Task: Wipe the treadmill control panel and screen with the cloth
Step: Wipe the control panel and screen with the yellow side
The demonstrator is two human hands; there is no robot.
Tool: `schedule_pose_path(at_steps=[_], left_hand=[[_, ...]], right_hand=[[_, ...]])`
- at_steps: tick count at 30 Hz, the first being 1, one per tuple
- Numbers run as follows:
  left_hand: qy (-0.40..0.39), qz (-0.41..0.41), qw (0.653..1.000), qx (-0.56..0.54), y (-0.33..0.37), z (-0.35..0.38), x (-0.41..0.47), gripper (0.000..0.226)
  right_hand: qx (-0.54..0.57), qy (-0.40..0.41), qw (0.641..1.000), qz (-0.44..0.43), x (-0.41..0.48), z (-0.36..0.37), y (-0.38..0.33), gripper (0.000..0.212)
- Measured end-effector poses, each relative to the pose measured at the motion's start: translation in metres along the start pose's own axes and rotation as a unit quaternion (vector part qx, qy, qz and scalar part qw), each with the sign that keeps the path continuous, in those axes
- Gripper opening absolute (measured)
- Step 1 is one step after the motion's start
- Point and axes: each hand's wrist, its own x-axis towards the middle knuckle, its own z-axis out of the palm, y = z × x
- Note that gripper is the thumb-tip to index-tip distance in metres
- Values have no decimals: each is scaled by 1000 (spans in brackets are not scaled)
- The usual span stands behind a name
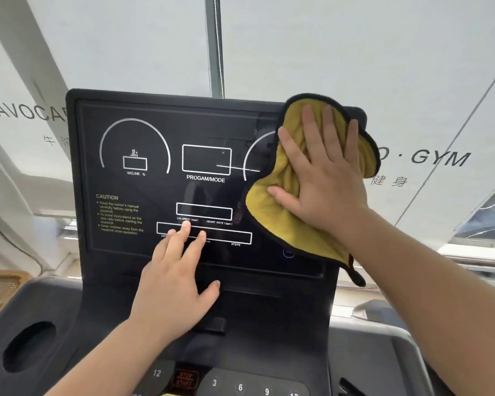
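Note:
The black treadmill screen [143, 132] stands upright in front of me, with white gauge outlines and "PROGAM/MODE" printed on it. My right hand [323, 178] lies flat, fingers spread, pressing a yellow cloth with a black edge [266, 207] against the screen's right side; the cloth hides the right gauge and the top right corner. My left hand [175, 284] rests flat on the lower middle of the screen, fingertips on the readout boxes, holding nothing. The control panel [240, 385] with numbered buttons and a red stop/start button lies at the bottom edge.
A round cup holder [29, 345] is sunk in the grey console at the lower left. Behind the screen is a window with a white blind printed with "GYM" [440, 158] and a pull cord [218, 47]. A wooden piece [0, 290] sits at left.

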Motion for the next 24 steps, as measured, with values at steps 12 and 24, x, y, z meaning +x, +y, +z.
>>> schedule_pose_path(at_steps=[12,24], left_hand=[[-14,1,1000,-5,-3,5,-1,92],[-9,0,1000,-8,-2,8,-2,92]], right_hand=[[-12,-33,961,-275,-96,28,10,87],[19,-8,995,94,52,-6,-54,103]])
